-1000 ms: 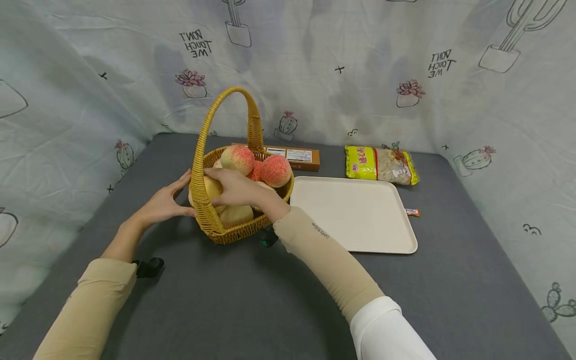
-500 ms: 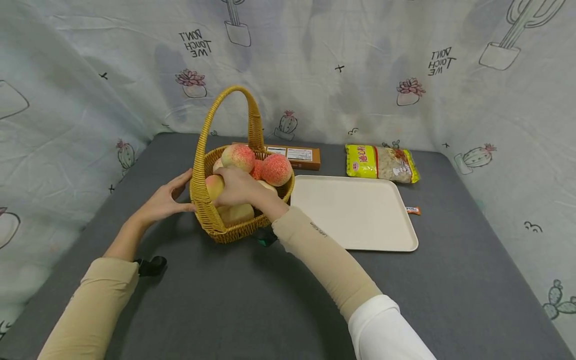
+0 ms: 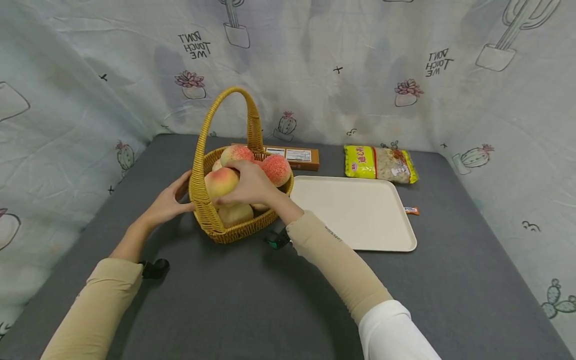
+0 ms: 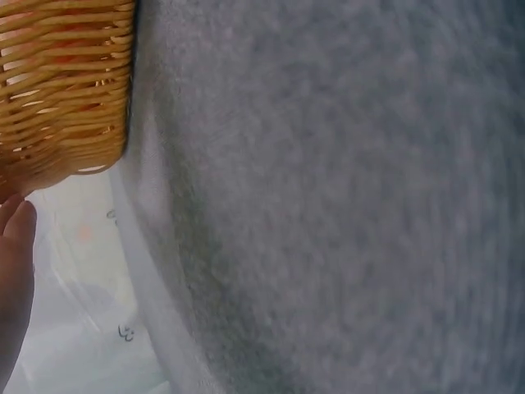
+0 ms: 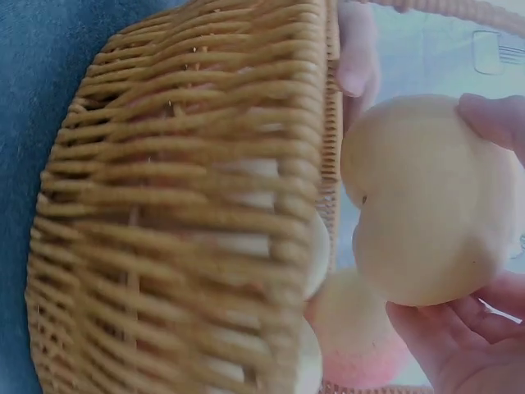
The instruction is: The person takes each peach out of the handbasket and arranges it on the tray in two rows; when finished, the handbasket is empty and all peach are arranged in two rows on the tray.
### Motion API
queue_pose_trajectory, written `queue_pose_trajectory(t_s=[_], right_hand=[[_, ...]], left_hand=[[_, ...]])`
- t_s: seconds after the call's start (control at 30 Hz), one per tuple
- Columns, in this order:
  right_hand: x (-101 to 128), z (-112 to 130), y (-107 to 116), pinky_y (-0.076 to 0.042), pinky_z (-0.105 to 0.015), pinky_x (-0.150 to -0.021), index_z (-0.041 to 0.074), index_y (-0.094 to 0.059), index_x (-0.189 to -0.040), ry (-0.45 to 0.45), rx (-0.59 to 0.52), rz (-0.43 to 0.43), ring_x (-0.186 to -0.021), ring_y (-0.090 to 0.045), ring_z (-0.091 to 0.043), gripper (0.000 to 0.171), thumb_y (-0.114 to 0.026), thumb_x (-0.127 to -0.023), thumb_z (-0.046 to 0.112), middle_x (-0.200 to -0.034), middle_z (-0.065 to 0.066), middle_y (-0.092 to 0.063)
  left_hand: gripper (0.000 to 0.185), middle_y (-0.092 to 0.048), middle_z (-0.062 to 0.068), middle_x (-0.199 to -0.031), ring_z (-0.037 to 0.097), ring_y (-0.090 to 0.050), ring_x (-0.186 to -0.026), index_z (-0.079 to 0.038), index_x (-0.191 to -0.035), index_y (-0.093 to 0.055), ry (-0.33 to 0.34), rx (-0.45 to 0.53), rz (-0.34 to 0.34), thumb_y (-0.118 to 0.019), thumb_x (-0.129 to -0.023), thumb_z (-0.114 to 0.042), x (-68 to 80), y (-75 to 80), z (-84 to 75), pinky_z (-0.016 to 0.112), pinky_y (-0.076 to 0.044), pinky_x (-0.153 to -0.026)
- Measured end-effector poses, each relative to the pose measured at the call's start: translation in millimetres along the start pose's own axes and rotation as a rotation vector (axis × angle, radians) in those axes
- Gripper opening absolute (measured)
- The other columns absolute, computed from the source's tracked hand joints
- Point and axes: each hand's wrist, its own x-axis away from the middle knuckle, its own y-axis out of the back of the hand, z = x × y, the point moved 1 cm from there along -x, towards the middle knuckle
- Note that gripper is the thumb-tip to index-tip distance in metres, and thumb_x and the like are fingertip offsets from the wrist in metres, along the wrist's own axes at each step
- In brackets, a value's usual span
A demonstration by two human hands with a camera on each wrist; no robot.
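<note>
A woven yellow basket (image 3: 234,231) with a tall handle stands on the grey table, holding several pink-and-cream peaches. My right hand (image 3: 249,184) grips one peach (image 3: 219,182), lifted just above the basket's near rim; in the right wrist view the same peach (image 5: 431,201) shows pale, beside the basket wall (image 5: 189,222). My left hand (image 3: 170,202) rests with straight fingers against the basket's left side. In the left wrist view a fingertip (image 4: 16,226) lies below the basket's wall (image 4: 66,90).
A cream tray (image 3: 355,212) lies right of the basket. Behind it sit a brown box (image 3: 294,156) and a yellow snack bag (image 3: 380,164). A small orange packet (image 3: 411,210) lies by the tray's right edge. Printed cloth walls in the table.
My right hand has lifted the peach up from inside the basket to above its rim. The left hand stays against the basket's side.
</note>
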Motion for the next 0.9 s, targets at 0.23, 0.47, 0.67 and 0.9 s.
queue_pose_trajectory(t_s=[0.23, 0.47, 0.67, 0.9], right_hand=[[15.6, -7.0, 25.0, -0.050, -0.024, -0.090, 0.008, -0.050, -0.141, -0.048, -0.047, -0.095, -0.114, -0.055, -0.019, 0.082, -0.085, -0.071, 0.033, -0.133, -0.007, -0.054], [30.1, -20.4, 54.7, -0.050, -0.027, -0.092, 0.006, -0.057, -0.131, -0.040, -0.107, -0.255, -0.111, -0.056, -0.022, 0.072, -0.088, -0.069, 0.025, -0.127, -0.010, -0.056], [42.6, -33.2, 72.1, -0.054, -0.031, -0.087, 0.005, -0.058, -0.130, -0.083, -0.112, -0.328, -0.111, -0.055, -0.025, 0.071, -0.088, -0.069, 0.024, -0.128, -0.011, -0.055], [56.6, -47.1, 86.5, -0.054, -0.036, -0.088, 0.003, -0.057, -0.132, -0.135, -0.084, -0.407, -0.113, -0.056, -0.027, 0.074, -0.088, -0.068, 0.024, -0.129, -0.012, -0.056]], left_hand=[[0.095, -0.005, 0.026, -0.159, 0.045, -0.011, -0.144, -0.002, -0.155, 0.003, 0.017, 0.002, -0.030, -0.064, -0.088, -0.007, -4.9, -6.5, 3.5, 0.058, -0.016, -0.115], [0.096, -0.005, 0.023, -0.160, 0.042, -0.011, -0.145, -0.006, -0.156, 0.002, 0.037, 0.021, -0.062, -0.064, -0.087, -0.006, -6.1, -9.4, 7.5, 0.056, -0.016, -0.116], [0.096, -0.007, 0.024, -0.159, 0.044, -0.012, -0.144, -0.005, -0.157, 0.001, 0.027, 0.012, -0.080, -0.067, -0.088, -0.005, -5.5, -8.6, 9.8, 0.058, -0.017, -0.114], [0.095, -0.008, 0.023, -0.159, 0.043, -0.013, -0.144, -0.008, -0.157, 0.000, 0.007, 0.020, -0.069, -0.067, -0.089, -0.008, -5.0, -9.2, 8.7, 0.057, -0.016, -0.115]])
